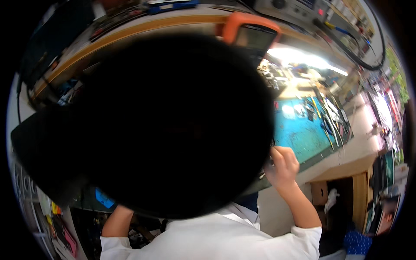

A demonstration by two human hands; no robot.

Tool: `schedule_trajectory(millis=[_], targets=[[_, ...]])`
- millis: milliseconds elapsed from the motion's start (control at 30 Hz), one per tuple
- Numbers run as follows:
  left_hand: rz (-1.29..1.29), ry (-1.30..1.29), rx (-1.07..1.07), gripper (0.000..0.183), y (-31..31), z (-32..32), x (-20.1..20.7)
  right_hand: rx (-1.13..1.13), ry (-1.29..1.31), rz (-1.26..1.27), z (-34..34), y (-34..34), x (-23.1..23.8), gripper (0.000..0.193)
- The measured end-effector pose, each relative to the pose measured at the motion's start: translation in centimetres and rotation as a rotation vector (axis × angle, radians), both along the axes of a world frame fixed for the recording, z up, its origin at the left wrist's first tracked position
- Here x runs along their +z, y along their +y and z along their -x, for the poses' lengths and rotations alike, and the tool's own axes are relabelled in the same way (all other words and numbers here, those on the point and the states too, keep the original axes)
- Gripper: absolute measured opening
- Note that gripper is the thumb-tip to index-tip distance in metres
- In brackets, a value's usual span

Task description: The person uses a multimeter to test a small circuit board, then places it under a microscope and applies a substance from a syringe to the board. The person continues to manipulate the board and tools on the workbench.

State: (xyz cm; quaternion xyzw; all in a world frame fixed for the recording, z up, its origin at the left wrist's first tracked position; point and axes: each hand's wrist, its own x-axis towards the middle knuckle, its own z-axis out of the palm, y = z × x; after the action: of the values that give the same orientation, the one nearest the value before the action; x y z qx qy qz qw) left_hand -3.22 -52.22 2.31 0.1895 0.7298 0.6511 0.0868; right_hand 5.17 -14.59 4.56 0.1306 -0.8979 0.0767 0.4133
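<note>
A large black round shape (pixel 177 125) fills the middle of the head view and hides most of the worktop. Beside its right edge is my right hand (pixel 284 165), with curled fingers closed at the near edge of a teal work mat (pixel 299 138). Whatever those fingers hold is covered by the black shape or too blurred to make out. Of my left arm only the forearm (pixel 118 221) shows at the lower left; the hand itself is hidden behind the black shape. A bright blue object (pixel 104 198) lies close to that forearm.
Tweezers and slim hand tools (pixel 331 119) lie along the mat's right side. An orange-framed meter (pixel 251 34) stands at the back, near a bright lamp (pixel 307 58). A grey bench instrument (pixel 292 11) sits on the shelf. An open wooden compartment (pixel 359 195) is at the lower right.
</note>
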Motion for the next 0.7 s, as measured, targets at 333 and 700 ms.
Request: schedule_trajectory(millis=[333,700], targets=[[0.672,0.523,0.100,0.038,-0.8,1.2,1.1,0.439,-0.625,0.697,5.0,-9.9,-1.8,0.014],[0.213,0.217,0.174,0.032,0.1,1.7,0.4,0.527,-0.814,1.120,13.6,-6.3,-5.3,0.014]])
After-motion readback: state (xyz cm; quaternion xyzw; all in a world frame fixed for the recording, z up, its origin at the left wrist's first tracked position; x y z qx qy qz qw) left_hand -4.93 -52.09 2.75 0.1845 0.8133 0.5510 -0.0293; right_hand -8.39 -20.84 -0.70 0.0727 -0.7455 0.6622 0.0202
